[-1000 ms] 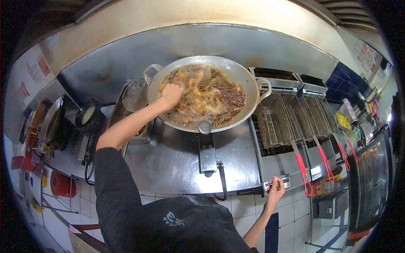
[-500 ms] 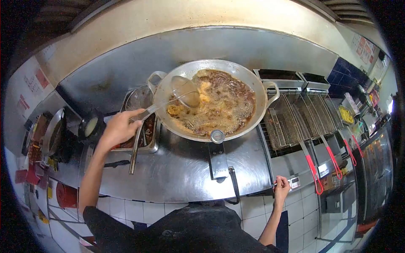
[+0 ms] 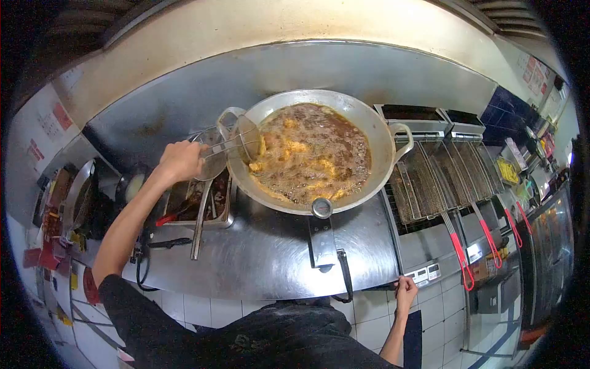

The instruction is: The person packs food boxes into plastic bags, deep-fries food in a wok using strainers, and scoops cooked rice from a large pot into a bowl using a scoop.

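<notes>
My left hand (image 3: 183,161) is closed round the handle of a wire skimmer (image 3: 247,136), whose round bowl tilts at the left rim of a large metal wok (image 3: 383,126). Golden fried pieces (image 3: 295,147) float in the bubbling brown oil (image 3: 332,175). Down by the counter's front edge, my right hand (image 3: 405,294) has its fingers curled beside the fryer's control panel (image 3: 424,275); whatever they grip is hidden. A second strainer (image 3: 212,163) rests behind my left hand, its long handle pointing toward me.
A dial thermometer (image 3: 321,208) sits at the wok's front rim, above a metal box (image 3: 322,243) with a black strap. Left of the wok is a metal tray (image 3: 224,215) with a red-handled tool. Fryer baskets (image 3: 424,181) with red handles stand at the right.
The skimmer has moved left from over the oil to the wok's left rim, and my left hand has shifted slightly. My right hand has lowered to the counter's front edge.
</notes>
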`<state>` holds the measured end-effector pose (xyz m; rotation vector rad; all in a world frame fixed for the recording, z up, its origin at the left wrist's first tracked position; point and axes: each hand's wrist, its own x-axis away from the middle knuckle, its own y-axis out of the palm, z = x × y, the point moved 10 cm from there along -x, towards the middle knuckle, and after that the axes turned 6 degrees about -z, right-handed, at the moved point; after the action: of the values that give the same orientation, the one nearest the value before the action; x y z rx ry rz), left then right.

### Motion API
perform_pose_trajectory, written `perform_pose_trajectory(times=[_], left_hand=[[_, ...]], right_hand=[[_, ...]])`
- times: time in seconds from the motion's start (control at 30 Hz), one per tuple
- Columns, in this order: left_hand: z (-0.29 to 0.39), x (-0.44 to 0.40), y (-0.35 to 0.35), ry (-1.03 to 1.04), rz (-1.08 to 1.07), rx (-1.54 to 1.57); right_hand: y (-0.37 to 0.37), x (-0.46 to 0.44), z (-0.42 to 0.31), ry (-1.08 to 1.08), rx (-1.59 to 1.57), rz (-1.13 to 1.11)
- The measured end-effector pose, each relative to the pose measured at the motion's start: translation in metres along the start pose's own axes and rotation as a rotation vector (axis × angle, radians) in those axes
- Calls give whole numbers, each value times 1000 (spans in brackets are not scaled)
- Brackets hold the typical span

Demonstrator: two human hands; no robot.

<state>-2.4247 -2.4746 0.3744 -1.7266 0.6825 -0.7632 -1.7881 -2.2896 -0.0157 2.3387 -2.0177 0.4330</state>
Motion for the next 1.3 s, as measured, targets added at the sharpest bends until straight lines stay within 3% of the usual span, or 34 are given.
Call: perform_pose_trajectory(times=[0.17,0.23,0.27,0.37,0.57,0.9,0.97,1.1,1.2,1.27,1.3], left_hand=[[8,-88,59,152,-119,155],[13,-120,95,349,-148,421],[29,-109,91,281,-259,594],[59,-101,88,164,-348,715],[94,-113,116,134,-480,873],[79,-71,95,186,-493,794],[75,-65,68,486,-155,371],[81,9,3,254,-166,319],[80,39,-21,182,-99,317],[86,44,-19,203,-69,328],[92,45,-20,231,-40,333]], right_hand=[[-20,28,13,62,-47,102],[-31,38,24,123,-47,150],[-35,41,30,110,-55,198],[-37,44,31,141,-42,178],[-34,31,22,91,-86,146],[-29,1,5,-46,-58,106],[-27,-3,3,-91,-45,73],[-25,5,-18,2,-82,51],[-23,10,-52,-151,65,102],[-4,22,-114,-331,311,135],[16,28,-145,-329,273,73]])
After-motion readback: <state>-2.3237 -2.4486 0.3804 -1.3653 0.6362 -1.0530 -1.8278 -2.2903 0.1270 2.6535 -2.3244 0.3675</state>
